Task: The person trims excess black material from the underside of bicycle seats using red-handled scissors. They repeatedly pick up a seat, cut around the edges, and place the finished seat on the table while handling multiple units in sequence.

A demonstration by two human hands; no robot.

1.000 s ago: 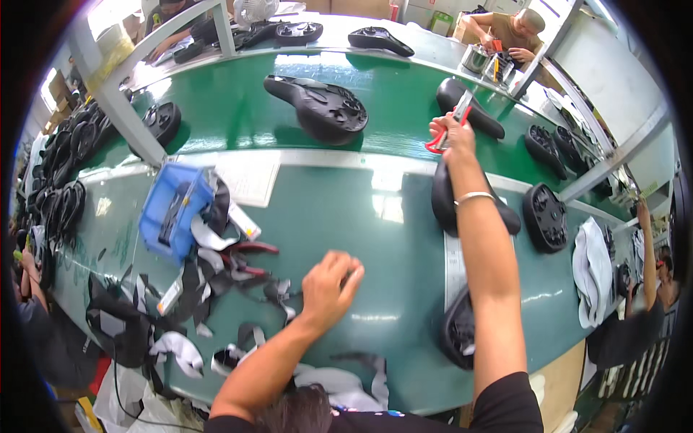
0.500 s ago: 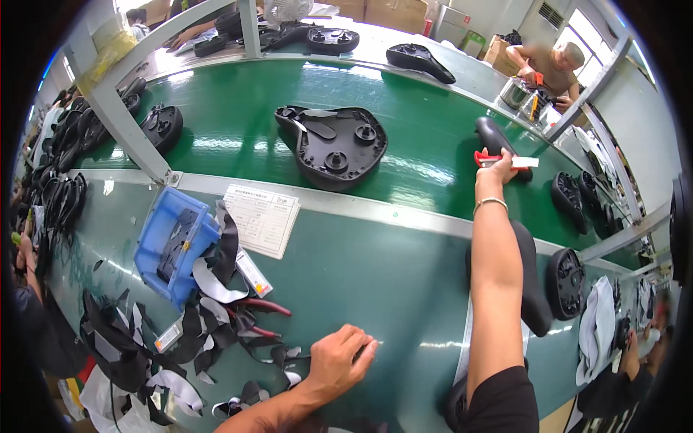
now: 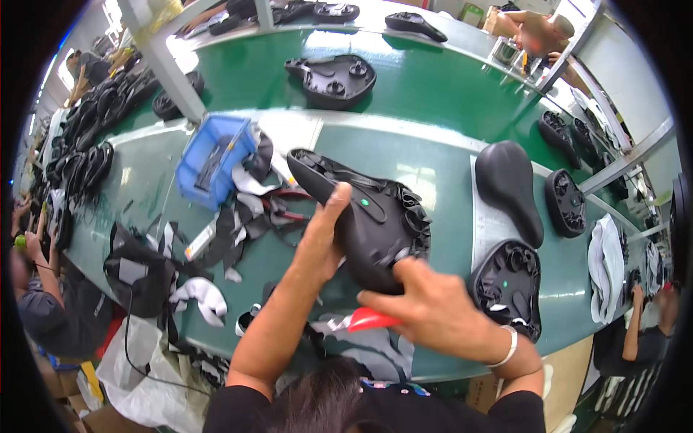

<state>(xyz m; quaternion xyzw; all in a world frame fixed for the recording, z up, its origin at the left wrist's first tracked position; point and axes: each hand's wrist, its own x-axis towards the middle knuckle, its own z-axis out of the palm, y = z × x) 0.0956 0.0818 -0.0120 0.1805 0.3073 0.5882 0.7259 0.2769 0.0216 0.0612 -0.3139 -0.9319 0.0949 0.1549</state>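
Note:
A black bicycle saddle [image 3: 368,234] is held tilted above the bench, its underside with black fittings facing me. My left hand [image 3: 321,234] grips its left edge, the thumb lying along the side and the other fingers hidden behind. My right hand [image 3: 444,310] is closed round a red utility knife [image 3: 372,319], whose pale blade end points left below the saddle. Fingers of that same hand also touch the saddle's lower right edge.
On the green bench, a blue bin [image 3: 189,167] stands beside black and grey scraps [image 3: 238,238] and red-handled pliers [image 3: 289,214]. Two saddles [image 3: 507,184] [image 3: 509,285] lie to the right. Another saddle [image 3: 336,83] rests on the green belt [image 3: 426,86]. People work left, right and far right.
My right hand has come back from the belt with the knife, and a saddle is now in front of me. My left hand has risen from the bench and taken hold of it.

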